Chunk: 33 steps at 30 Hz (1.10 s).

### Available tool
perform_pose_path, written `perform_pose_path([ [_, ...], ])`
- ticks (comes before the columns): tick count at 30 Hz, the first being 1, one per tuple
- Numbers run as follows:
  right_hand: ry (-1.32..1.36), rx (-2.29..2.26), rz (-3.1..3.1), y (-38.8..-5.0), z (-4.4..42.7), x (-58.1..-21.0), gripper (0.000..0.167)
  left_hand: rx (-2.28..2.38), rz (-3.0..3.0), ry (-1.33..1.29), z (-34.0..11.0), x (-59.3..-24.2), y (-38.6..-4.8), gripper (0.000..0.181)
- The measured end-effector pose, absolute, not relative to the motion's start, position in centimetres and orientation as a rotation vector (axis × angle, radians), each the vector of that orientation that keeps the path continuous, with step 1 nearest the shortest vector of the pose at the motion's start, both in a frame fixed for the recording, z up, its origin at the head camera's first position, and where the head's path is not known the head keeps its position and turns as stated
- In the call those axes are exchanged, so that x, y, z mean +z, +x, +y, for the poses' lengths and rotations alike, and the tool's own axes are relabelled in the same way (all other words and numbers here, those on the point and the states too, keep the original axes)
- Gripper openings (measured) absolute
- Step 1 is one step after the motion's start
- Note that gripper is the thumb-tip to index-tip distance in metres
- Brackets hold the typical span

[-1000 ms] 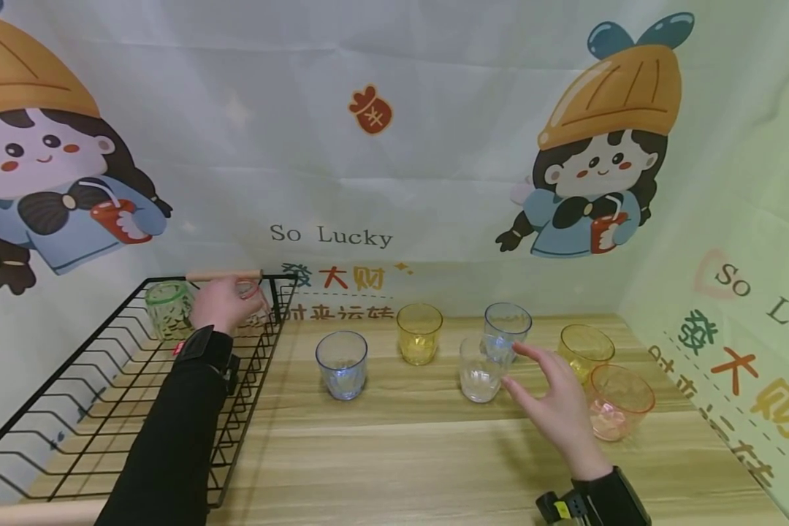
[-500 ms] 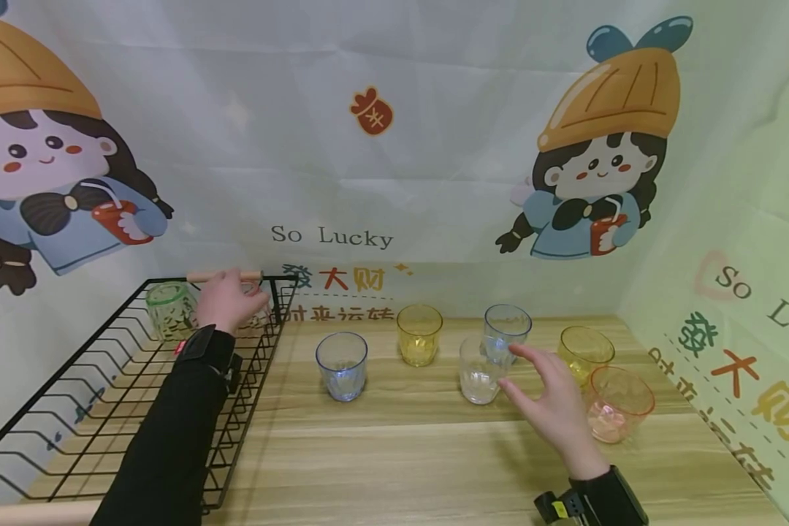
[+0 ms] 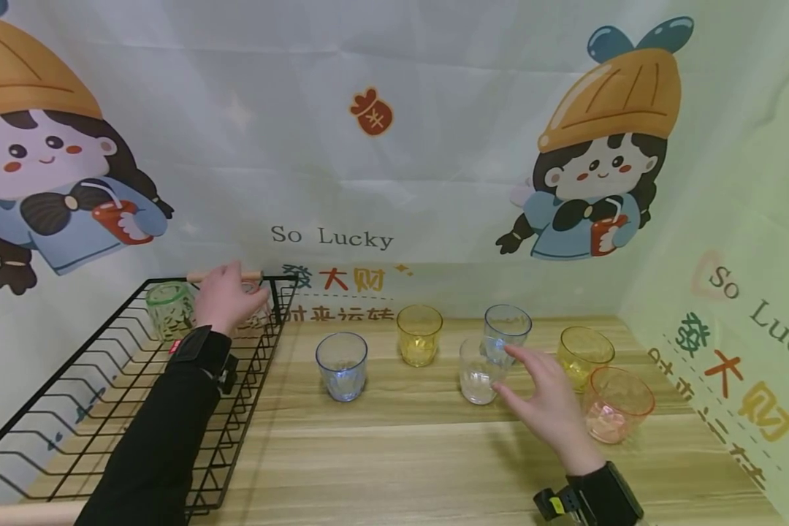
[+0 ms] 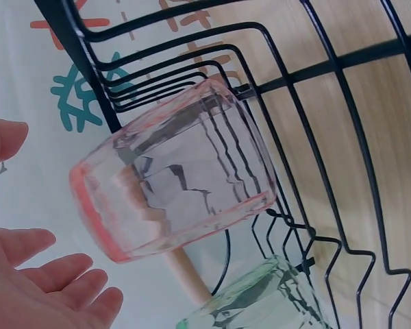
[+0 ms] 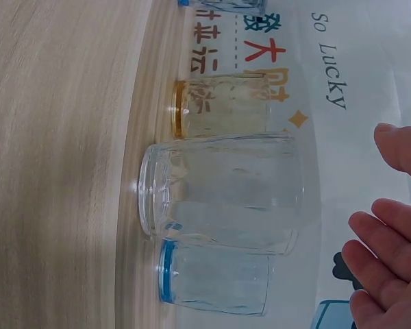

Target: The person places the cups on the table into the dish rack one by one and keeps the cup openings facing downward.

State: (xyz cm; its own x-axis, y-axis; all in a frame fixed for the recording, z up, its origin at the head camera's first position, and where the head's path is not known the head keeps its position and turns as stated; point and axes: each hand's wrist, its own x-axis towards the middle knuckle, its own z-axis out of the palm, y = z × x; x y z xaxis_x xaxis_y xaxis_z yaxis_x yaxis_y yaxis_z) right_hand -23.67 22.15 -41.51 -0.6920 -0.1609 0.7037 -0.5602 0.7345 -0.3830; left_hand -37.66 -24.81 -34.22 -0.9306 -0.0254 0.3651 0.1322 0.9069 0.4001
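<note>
My left hand (image 3: 226, 299) is over the far end of a black wire basket (image 4: 291, 79). In the left wrist view its thumb and fingers are spread apart, clear of the rim of a pink-rimmed glass (image 4: 185, 171) standing in the basket. Beside that glass is a green glass (image 3: 171, 310). My right hand (image 3: 552, 405) is held with thumb and fingers parted near a clear glass (image 3: 478, 376) on the table. The right wrist view shows a gap between its fingers and this glass (image 5: 222, 192).
A blue-rimmed glass (image 3: 342, 365) and a yellow glass (image 3: 418, 336) stand left of the clear one. Behind it is another blue-rimmed glass (image 3: 508, 321). Another yellow glass (image 3: 585, 354) and a pink glass (image 3: 618, 409) stand at right. The basket has a wooden handle (image 3: 39, 513).
My left hand has lifted slightly, its fingers moving off the pink-rimmed glass in the basket. My right hand has drifted a little left, toward the clear glass. The glasses stay in place.
</note>
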Motion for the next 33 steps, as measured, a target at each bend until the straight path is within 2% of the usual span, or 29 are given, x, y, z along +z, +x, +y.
perform_pose_path([
  [33,0.518,0.618,-2.434,-24.2,20.9,-42.0,0.067,-0.568,-2.641,-0.275,-24.1,-32.1,-35.4,0.073],
])
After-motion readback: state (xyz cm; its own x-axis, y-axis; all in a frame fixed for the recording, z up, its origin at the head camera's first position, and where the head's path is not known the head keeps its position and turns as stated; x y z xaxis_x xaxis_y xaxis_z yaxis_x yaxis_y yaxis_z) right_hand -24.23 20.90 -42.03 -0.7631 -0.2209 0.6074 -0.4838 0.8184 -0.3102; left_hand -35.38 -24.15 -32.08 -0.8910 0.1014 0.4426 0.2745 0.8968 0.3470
